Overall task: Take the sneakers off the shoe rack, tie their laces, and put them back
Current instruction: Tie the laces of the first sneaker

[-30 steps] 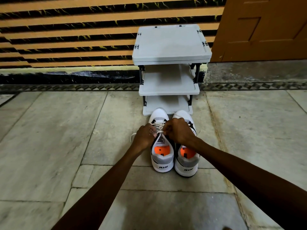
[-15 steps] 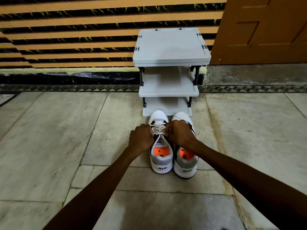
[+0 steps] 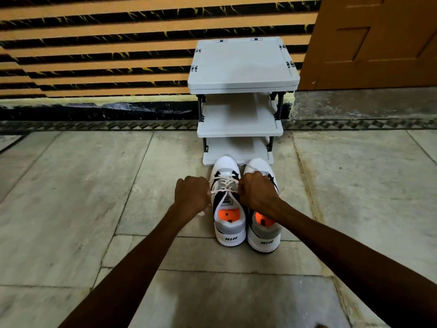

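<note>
Two white, grey and black sneakers with orange insoles stand side by side on the stone floor, toes toward the grey shoe rack (image 3: 240,129). Over the left sneaker (image 3: 229,223) a white lace (image 3: 225,190) is stretched taut across the tongue. My left hand (image 3: 192,196) grips one lace end at the shoe's left side. My right hand (image 3: 256,194) grips the other end and covers the front of the right sneaker (image 3: 264,235). A loose lace tail shows under my left hand.
The rack has three grey shelves, all bare, and stands against a striped orange and black wall (image 3: 94,55). An orange-brown door (image 3: 378,39) is at the back right. Grey stone floor slabs (image 3: 71,197) spread to both sides.
My hands have drawn apart sideways, and the lace between them has gone from bunched to taut. The view has tilted down slightly, so the rack sits lower in frame.
</note>
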`<state>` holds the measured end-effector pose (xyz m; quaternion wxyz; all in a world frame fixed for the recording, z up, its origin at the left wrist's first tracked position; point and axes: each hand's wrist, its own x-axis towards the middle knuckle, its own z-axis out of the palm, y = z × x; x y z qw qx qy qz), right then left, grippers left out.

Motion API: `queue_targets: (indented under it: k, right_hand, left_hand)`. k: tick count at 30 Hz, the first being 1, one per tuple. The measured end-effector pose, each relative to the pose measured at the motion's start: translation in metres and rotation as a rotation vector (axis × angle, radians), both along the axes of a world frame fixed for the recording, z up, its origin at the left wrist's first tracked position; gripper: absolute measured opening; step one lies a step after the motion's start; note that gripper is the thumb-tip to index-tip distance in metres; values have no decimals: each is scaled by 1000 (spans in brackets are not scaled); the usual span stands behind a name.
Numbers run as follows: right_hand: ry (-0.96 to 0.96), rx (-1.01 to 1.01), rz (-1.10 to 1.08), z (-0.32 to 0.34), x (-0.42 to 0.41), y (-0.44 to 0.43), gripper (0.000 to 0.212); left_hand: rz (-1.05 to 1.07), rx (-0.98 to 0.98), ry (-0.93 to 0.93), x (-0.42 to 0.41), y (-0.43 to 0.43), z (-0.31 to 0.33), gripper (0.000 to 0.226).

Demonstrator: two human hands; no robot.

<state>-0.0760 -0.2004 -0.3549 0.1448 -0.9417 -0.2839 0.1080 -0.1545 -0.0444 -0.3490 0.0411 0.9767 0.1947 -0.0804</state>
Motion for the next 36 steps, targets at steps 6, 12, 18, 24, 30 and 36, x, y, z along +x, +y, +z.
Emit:
queue_targets:
  k: [6, 12, 18, 24, 30, 36]
  right_hand:
    - [314, 121, 25, 24, 13, -14, 20]
    - [637, 601, -117, 56, 14, -11, 20]
    - [647, 801, -212, 47, 17, -8, 14]
    - [781, 1023, -338, 37, 18, 3, 12]
    - [812, 1063, -460, 27, 22, 14, 17]
    - [886, 970, -460, 19, 20, 14, 17]
  left_hand:
    - [167, -1006, -196, -11, 18, 13, 17]
    - [230, -1323, -393, -4, 7, 15, 20]
    - [253, -1417, -538, 5, -1, 13, 13]
    - [440, -1461, -716, 15, -17, 4, 9]
    - [457, -1362, -752, 22, -21, -7, 8]
    - [373, -1214, -716, 22, -14, -15, 26]
